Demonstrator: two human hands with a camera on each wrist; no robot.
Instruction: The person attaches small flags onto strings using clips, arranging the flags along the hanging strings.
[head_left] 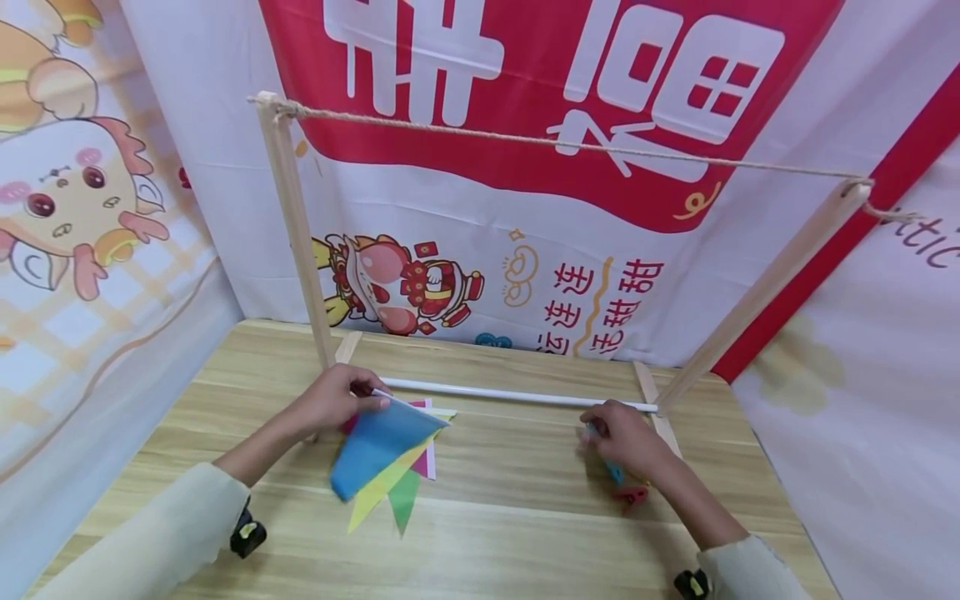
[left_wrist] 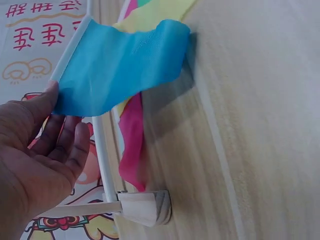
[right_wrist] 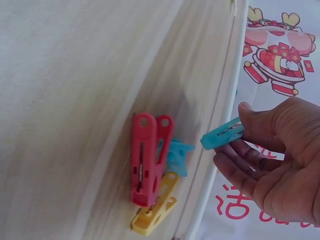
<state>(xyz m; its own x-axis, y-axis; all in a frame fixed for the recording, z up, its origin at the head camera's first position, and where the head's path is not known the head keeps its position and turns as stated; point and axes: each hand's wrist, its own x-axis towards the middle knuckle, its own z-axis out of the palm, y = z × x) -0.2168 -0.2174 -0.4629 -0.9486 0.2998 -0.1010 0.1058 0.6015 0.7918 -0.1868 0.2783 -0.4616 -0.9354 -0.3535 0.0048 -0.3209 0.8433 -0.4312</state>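
the table [head_left: 517, 542] holds a wooden frame [head_left: 296, 229]. under its string [head_left: 480, 133], the left hand [head_left: 337, 402] pinches a blue flag [head_left: 382, 443] by one corner, so the flag could flop and slip. the right hand [head_left: 630, 437] pinches a little blue clip [right_wrist: 222, 135] near a red clip [right_wrist: 142, 160]; a weak squeeze could drop it.

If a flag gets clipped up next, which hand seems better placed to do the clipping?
Probably the right hand: it pinches a light-blue clothespin, while the left hand holds the blue flag by a corner.
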